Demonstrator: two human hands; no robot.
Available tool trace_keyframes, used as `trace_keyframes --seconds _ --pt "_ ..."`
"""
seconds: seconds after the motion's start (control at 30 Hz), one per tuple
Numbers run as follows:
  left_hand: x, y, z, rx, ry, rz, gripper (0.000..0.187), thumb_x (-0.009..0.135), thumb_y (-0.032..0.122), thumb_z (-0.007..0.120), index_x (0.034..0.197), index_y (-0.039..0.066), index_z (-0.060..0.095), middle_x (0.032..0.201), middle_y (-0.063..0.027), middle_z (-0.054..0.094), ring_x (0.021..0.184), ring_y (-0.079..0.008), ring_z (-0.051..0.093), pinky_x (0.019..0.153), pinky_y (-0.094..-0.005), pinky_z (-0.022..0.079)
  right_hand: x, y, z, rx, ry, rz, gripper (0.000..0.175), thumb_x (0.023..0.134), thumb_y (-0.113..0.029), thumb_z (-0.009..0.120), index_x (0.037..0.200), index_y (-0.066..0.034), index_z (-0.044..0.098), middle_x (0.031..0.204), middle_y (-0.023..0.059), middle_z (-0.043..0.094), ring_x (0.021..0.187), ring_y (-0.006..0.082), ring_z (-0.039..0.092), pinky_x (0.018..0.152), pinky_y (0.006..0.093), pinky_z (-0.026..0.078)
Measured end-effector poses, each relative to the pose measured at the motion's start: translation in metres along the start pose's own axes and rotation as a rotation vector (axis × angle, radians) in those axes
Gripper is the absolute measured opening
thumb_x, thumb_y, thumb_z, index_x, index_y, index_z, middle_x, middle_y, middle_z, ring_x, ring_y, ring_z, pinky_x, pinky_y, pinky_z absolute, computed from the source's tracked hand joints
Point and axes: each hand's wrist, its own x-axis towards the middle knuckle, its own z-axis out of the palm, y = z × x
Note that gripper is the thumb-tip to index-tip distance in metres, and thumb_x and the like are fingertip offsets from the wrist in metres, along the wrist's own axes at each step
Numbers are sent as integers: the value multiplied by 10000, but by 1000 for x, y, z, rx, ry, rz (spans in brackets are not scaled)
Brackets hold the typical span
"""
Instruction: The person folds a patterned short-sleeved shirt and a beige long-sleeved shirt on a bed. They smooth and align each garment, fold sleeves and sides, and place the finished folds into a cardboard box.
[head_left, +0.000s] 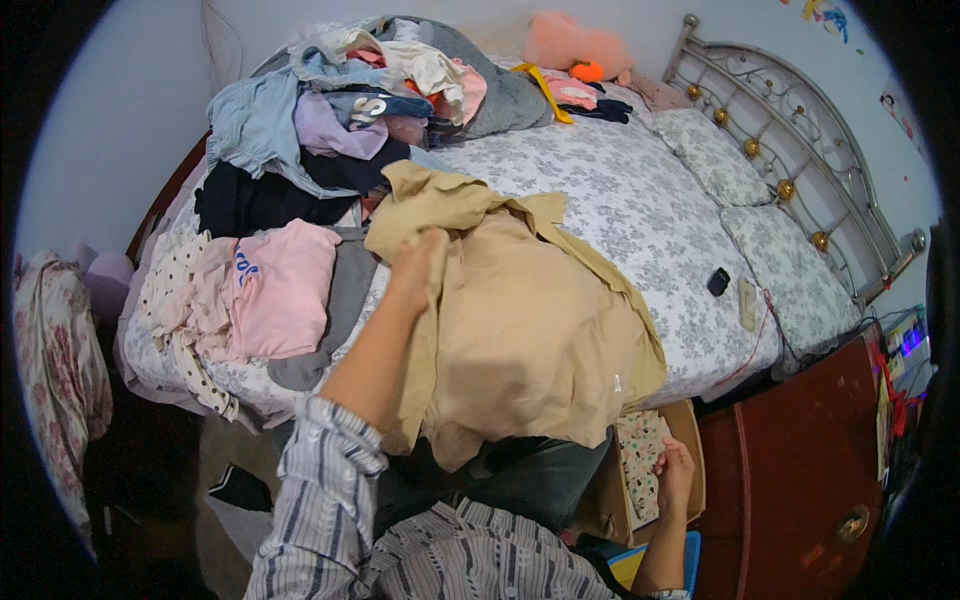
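A khaki coat or jacket (469, 196) with a lighter beige lining (517, 322) lies spread over the near edge of the bed, its inside facing up. Its lower part hangs over the bed's edge in front of my legs. My left hand (421, 262) grips the coat's left front edge near the top; the fingertips are partly hidden by cloth. My right hand (675, 469) is apart from the coat, low at the right. Its fingers are loosely curled with nothing visible in them, above an open cardboard box (694, 450) holding a patterned cloth or printed item (641, 457).
Left of the coat lie a folded pink top (289, 292), a polka-dot garment (176, 270) and a grey garment (349, 277). A heap of clothes (255, 127) stands behind. A black case (718, 282) and a power strip (747, 304) rest by the pillows (795, 255). A reddish-brown cabinet (802, 442) stands right.
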Motion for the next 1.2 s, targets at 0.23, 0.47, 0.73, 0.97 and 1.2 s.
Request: trace_keyframes --seconds 0.23,0.47,0.73,0.97,1.2 --pt "-31 86 -145 -428 115 49 420 965 327 559 1282 53 522 1234 -117 610 1085 -253 617 919 -410 523 25 -1 62 -184 -237 -253 192 990 -165 528 1044 -13 632 654 6 545 552 79 484 494 229 388" --pt "-46 42 -176 -358 -47 -5 408 971 272 570 1307 57 485 1224 -94 614 1067 -235 625 898 -392 537 127 -52 150 -837 220 -1021 551 886 -230 639 1355 -14 447 1171 193 592 1125 332 549 1010 469 371" --pt "-41 44 -179 -393 -76 -59 392 975 289 561 1294 65 510 1212 -95 625 1055 -224 631 892 -382 541 162 -70 169 -775 -138 -589 393 899 -301 610 1204 -54 601 1011 167 670 935 265 626 894 450 436" --pt "-121 74 -142 -345 -332 -283 383 981 294 546 1262 33 538 1190 -98 635 1012 -214 646 869 -366 541 31 -103 68 229 -345 -231 417 974 -252 544 1228 79 549 1134 136 643 988 213 626 872 323 485" --pt "-156 51 -117 -11 -241 -217 424 943 256 609 1274 7 518 1117 -81 661 987 -195 653 860 -346 533 -19 -54 69 -654 -182 -295 356 947 -287 596 1020 61 593 803 72 646 687 137 551 640 300 453"
